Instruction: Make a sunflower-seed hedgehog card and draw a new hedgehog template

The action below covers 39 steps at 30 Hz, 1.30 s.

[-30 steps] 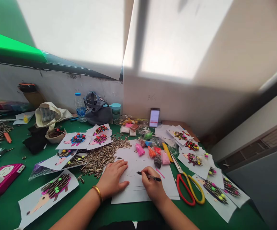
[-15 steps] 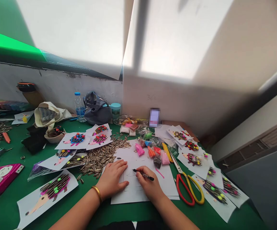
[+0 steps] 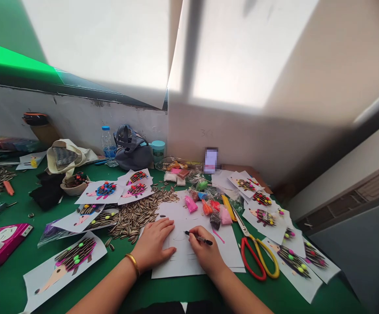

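Observation:
My right hand (image 3: 205, 252) grips a black pen (image 3: 200, 238), its tip on or just above the white paper (image 3: 202, 267). A thin curved line and some short strokes show on the sheet near the tip. My left hand (image 3: 155, 242) lies flat on the left side of the paper, fingers stretched out and thumb toward the pen. Beyond the hands, packets of coloured clay (image 3: 209, 208) rest on the upper part of the sheet, with a thin pink strip (image 3: 218, 236) nearer the pen. Just left of the paper is a heap of sunflower seeds (image 3: 135, 216).
Red and yellow-handled scissors (image 3: 258, 257) lie right of the paper, beside a yellow cutter (image 3: 229, 208). Hedgehog pictures on paper (image 3: 264, 218) spread to the right, and another (image 3: 68, 266) lies at left. A water bottle (image 3: 109, 146) and grey bag (image 3: 133, 148) stand behind.
The pen and my right hand have shifted slightly right, and the curved line beside the tip looks longer. My left hand has stayed in place.

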{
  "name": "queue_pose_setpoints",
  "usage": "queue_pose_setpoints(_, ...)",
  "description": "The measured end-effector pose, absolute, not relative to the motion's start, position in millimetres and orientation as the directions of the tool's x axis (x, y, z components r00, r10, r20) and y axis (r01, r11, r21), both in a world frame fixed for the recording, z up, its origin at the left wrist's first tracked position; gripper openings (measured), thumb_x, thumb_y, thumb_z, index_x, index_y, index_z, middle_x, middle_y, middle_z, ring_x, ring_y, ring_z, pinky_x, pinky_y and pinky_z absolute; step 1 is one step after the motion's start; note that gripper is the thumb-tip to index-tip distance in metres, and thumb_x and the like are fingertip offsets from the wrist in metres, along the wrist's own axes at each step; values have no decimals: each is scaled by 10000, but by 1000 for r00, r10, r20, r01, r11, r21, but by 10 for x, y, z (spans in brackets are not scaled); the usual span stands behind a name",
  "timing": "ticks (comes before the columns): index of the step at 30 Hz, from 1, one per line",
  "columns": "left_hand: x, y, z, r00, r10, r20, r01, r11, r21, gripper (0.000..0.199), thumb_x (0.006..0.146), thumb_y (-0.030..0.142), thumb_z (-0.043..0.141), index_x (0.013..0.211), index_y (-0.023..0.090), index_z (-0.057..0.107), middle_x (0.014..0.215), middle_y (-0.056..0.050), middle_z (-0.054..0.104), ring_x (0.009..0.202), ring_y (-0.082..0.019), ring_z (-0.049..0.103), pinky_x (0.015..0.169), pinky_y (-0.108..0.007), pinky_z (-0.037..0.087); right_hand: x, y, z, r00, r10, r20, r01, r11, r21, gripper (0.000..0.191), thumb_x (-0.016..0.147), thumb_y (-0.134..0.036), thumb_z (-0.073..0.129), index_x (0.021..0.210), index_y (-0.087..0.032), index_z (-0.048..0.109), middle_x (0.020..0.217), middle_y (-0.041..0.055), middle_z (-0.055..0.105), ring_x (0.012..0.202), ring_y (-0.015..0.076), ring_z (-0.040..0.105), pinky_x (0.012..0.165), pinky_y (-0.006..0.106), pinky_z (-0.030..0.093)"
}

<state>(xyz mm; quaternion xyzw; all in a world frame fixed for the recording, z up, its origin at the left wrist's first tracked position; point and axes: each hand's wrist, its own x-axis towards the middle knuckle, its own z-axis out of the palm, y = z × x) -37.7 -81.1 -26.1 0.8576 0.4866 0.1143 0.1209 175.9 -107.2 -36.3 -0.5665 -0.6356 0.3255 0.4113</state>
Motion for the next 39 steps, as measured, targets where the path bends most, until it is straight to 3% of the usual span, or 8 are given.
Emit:
queue_pose_setpoints(10, -373, -813, -247, 498, 864, 72, 808, -493, 322, 621, 724, 416, 690, 1311, 259, 558, 1439, -60, 512, 1343, -316, 414, 1074, -494, 318, 1772, -1055, -388, -10, 977, 214, 477, 193, -858, 158, 882, -285, 495, 783, -207, 591, 754, 19, 642, 711, 178, 592, 655, 275, 447)
queue_pose_setpoints(28, -387, -810, -287, 499, 860, 108, 795, -504, 337, 618, 717, 415, 699, 1303, 273, 564, 1423, -54, 528, 1337, -317, 423, 1083, -479, 319, 1790, -1067, -384, 18, 985, 171, 463, 143, -874, 164, 840, -238, 481, 688, -215, 538, 667, -8, 580, 646, 166, 553, 601, 258, 416)
queue_pose_setpoints(33, -389, -810, -304, 500, 859, 111, 791, -506, 344, 621, 715, 411, 697, 1307, 278, 563, 1426, -60, 525, 1341, -314, 417, 1092, -468, 306, 1794, -1063, -330, -5, 974, 227, 423, 208, -882, 148, 871, -264, 500, 795, -208, 615, 753, 15, 644, 712, 177, 598, 663, 269, 457)
queue_pose_setpoints(39, -387, -812, -295, 500, 859, 112, 792, -506, 341, 620, 712, 403, 699, 1303, 272, 566, 1424, -55, 528, 1337, -319, 423, 1087, -485, 313, 1751, -1033, -311, -93, 981, 172, 438, 195, -878, 145, 869, -266, 528, 900, -216, 661, 863, 25, 697, 805, 185, 636, 719, 269, 474)
